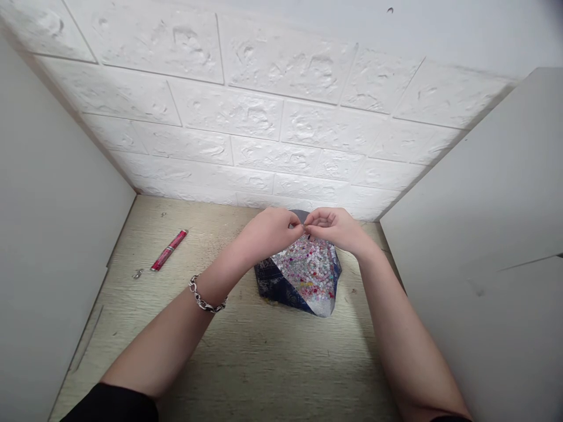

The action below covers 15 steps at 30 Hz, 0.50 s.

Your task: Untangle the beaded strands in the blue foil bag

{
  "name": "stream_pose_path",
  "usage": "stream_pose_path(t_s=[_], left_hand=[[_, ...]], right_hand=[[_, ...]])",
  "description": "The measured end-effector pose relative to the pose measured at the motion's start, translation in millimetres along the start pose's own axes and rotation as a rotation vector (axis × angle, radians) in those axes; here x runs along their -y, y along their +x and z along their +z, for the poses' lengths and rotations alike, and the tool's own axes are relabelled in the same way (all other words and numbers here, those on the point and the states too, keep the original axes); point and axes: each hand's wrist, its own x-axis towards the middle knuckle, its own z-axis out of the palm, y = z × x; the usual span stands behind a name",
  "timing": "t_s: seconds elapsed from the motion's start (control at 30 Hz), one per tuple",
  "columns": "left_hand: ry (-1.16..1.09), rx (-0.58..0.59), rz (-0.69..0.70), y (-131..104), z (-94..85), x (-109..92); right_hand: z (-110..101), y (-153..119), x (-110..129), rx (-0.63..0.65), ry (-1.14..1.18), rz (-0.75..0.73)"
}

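My left hand [275, 230] and my right hand [334, 230] meet over the far part of a dark blue patterned cloth or pouch [281, 284]. Many small beads [305, 264], clear, pink, red and white, lie in a heap on it. Thumb and fingers of both hands are pinched close together, almost touching. Between the fingertips is something tiny and brownish, too small to name. A dark speck shows just below the right fingertips. A silver chain bracelet [204, 300] circles my left wrist.
To the left, a red tube or pen-like stick [169, 250] lies on the pale wooden tabletop [246, 363]. Near it is a small silvery metal piece [138, 274]. A white brick-patterned wall [255, 117] rises behind, with light panels [484, 234] on both sides.
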Motion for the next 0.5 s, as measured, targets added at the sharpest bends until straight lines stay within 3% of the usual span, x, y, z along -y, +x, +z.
stream_pose_path(t_s=[0.2,0.5], left_hand=[[-0.084,0.024,-0.035,4.1,0.0,0.0],[-0.451,0.125,-0.107,8.6,-0.4,7.4]], right_hand=[[1.5,-1.7,2.0,-0.017,-0.017,0.000],[2.2,-6.4,5.7,-0.114,-0.166,-0.069]])
